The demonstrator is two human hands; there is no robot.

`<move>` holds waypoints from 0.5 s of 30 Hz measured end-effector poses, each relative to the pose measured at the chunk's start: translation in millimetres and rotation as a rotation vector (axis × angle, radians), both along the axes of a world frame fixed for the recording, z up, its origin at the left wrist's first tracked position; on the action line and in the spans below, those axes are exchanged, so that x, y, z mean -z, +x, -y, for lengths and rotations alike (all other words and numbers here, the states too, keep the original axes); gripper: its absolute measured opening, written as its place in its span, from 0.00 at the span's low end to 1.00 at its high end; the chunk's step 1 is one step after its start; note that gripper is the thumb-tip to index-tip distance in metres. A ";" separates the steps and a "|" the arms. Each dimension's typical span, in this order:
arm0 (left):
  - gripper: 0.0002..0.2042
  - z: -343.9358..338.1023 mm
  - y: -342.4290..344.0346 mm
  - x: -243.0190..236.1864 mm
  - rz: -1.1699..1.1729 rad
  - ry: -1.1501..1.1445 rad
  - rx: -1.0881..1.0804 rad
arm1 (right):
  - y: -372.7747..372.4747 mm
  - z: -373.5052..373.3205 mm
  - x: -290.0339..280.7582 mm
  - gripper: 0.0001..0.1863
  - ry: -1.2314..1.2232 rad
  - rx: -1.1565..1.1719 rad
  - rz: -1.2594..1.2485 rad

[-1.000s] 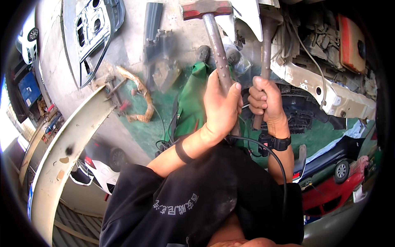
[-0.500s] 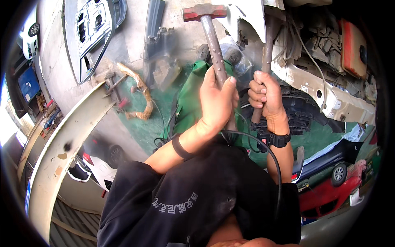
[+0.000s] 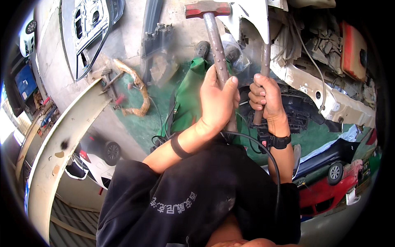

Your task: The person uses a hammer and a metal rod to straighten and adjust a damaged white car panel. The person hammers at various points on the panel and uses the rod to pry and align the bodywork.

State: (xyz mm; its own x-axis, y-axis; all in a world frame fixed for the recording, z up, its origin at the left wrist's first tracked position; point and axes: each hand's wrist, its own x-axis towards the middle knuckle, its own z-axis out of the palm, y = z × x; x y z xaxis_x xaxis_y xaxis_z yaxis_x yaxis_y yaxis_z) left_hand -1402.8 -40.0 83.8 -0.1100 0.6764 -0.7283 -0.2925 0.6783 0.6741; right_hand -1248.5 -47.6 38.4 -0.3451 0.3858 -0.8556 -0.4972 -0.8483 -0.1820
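My left hand is closed round the studded metal handle of a sledgehammer. Its worn red head points away from me, toward the top edge. Beside it, my right hand grips a second studded metal handle, held nearly parallel to the first. The far end of that handle runs up by a white panel, and what tops it cannot be made out. Both tools are held up in front of my body, over green cloth. A black cable crosses beside my right wrist.
On the right stands a stripped car body with a pale beam; a black grille-like part lies below it. A curved beige beam, a brown curved piece, a loose hammer and a car door shell are on the left.
Both hands keep their grips. The sledgehammer head has shifted slightly up and right, and the right handle has tilted a little left at its top. The surroundings have shifted slightly in view.
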 end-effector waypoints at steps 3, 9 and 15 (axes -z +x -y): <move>0.12 2.3 -0.4 -0.6 0.035 0.000 -0.020 | 0.4 -1.2 -3.3 0.17 -0.001 -0.015 -0.089; 0.13 2.5 2.4 -0.5 0.036 -0.020 -0.002 | -6.2 -5.2 -5.1 0.16 -0.007 -0.013 -0.069; 0.12 -0.9 -1.6 -0.8 0.014 0.009 0.037 | -3.4 -4.5 1.3 0.17 0.049 0.120 -0.030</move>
